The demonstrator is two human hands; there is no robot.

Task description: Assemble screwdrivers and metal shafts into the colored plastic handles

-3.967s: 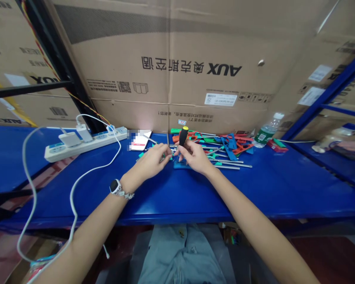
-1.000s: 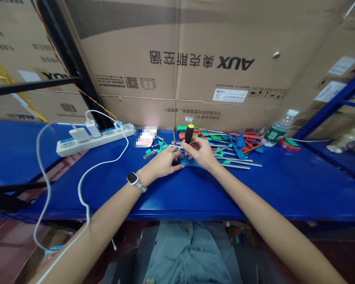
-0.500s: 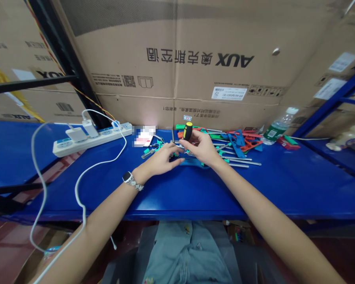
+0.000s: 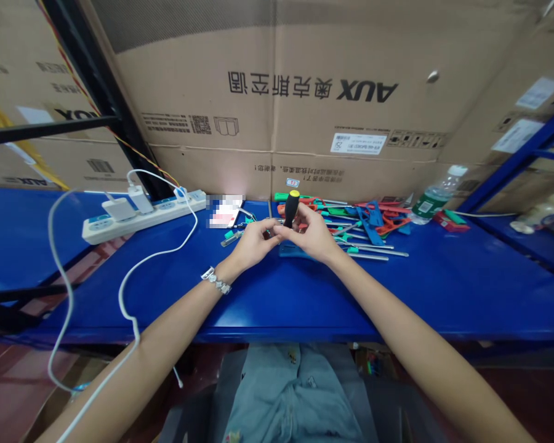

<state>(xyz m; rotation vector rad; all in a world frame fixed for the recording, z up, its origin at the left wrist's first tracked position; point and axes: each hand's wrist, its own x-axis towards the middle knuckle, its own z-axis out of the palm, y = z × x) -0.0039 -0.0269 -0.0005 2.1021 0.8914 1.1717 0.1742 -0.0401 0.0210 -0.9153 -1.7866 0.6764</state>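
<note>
A black screwdriver handle with a yellow top (image 4: 292, 209) stands upright between the fingers of my right hand (image 4: 314, 235), which is closed around it. My left hand (image 4: 257, 243) is beside it, thumb and fingers drawn together at the lower end of the handle; what they pinch is too small to make out. Behind and to the right of my hands lies a pile of screwdrivers (image 4: 373, 248) with metal shafts and green tips, along with blue clips (image 4: 373, 223) and red-orange clips (image 4: 390, 218).
A white power strip (image 4: 150, 216) with chargers and a looping white cable (image 4: 128, 271) lies at the left. A plastic bottle (image 4: 431, 200) stands at the right. A large cardboard box (image 4: 189, 74) rises behind the blue table (image 4: 268, 307). A white card (image 4: 226, 211) lies left of the pile.
My left hand has turned and its fingers have closed in toward my right hand and the handle. The screwdriver has shifted slightly and its handle has rotated.
</note>
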